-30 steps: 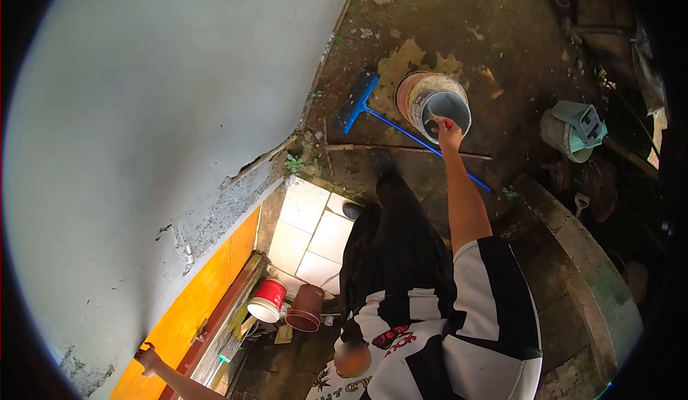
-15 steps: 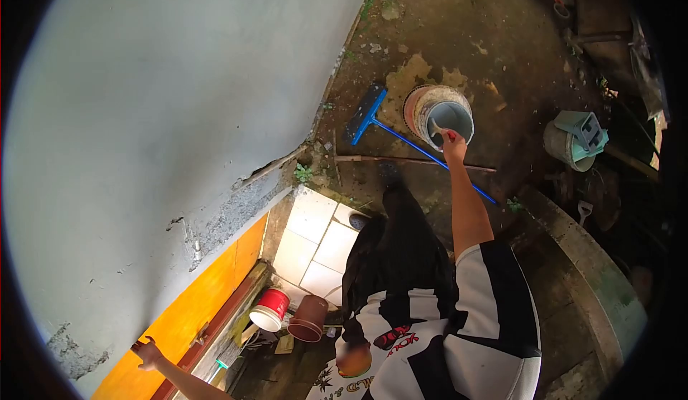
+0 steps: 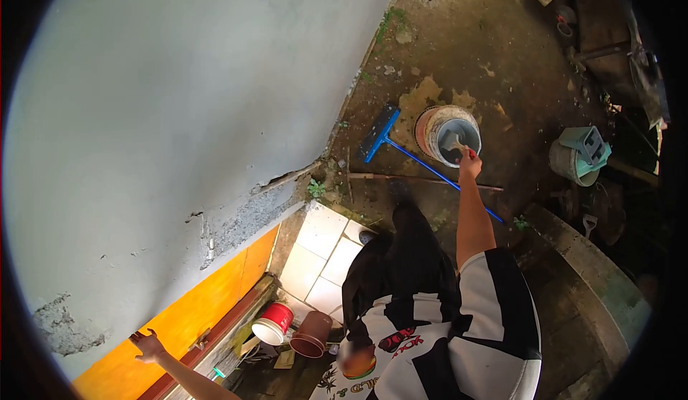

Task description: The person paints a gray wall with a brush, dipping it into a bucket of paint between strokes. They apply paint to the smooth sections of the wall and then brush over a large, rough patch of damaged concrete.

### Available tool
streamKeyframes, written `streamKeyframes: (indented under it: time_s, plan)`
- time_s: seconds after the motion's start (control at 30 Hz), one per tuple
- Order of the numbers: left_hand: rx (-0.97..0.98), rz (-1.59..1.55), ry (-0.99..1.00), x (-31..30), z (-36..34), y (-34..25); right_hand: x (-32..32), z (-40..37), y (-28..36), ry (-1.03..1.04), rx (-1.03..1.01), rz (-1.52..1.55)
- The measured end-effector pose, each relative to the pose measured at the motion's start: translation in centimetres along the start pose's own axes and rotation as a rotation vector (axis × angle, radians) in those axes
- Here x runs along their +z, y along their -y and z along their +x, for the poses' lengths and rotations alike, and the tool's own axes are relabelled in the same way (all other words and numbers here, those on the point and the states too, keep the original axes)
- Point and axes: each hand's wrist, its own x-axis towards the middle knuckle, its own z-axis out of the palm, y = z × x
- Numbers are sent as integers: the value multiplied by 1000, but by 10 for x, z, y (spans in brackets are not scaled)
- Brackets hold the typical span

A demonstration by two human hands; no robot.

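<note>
My right hand (image 3: 469, 162) reaches down to a paint-stained bucket (image 3: 432, 125) on the dirt ground and is closed on a red-handled tool (image 3: 454, 143) whose pale head sits inside the bucket's grey contents. My left hand (image 3: 148, 344) is at the bottom left with fingers spread, right by the orange lower part of the wall (image 3: 179, 328); whether it touches the wall is unclear. It holds nothing. My black-and-white shirt (image 3: 466, 328) fills the lower middle.
A big grey plastered wall (image 3: 179, 113) fills the left. A blue long-handled broom (image 3: 380, 133) and a wooden stick (image 3: 423, 180) lie by the bucket. White tiles (image 3: 322, 249), a red pail (image 3: 274, 321), a brown pail (image 3: 314, 334) and a green-lidded bucket (image 3: 577, 153) stand around.
My right hand stays at the bucket with the tool's head moving inside it. The view has shifted, so bucket and broom sit lower and further right. My left hand stays by the orange wall.
</note>
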Motion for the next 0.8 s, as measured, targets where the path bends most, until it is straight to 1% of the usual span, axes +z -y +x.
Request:
streamKeyframes:
  time_s: [0.03, 0.1, 0.13, 0.23, 0.33, 0.37, 0.4, 0.5, 0.6, 0.63, 0.8]
  plan:
    - [-4, -14, 8, -3, 0, 0, 4, 12, -17, -44, 15, 242]
    - [-14, -6, 8, 2, -8, -2, -6, 20, -25, -45, 111, 514]
    - [-19, -8, 8, 4, -12, -2, -13, 17, -18, -39, 156, 653]
    - [-8, -85, 91, -2, -13, 0, -38, 1, 9, -93, 154, 908]
    - [40, -70, 171, -23, 1, 8, -68, -18, 40, -23, 60, 1059]
    - [60, -88, 199, -23, -1, 9, -76, -27, 54, -19, 41, 1070]
    - [68, -104, 213, -22, -3, 11, -83, -37, 69, 28, -7, 1100]
    - [110, -138, 253, -27, -5, 14, -106, -92, 138, 169, -158, 1157]
    - [139, -88, 280, -34, -2, 15, -126, -182, 235, 320, -254, 1269]
    - [148, -84, 264, -37, 3, 17, -128, -201, 262, 420, -337, 1292]
    - [161, -49, 259, -51, 28, 29, -126, -328, 424, 736, -526, 1408]
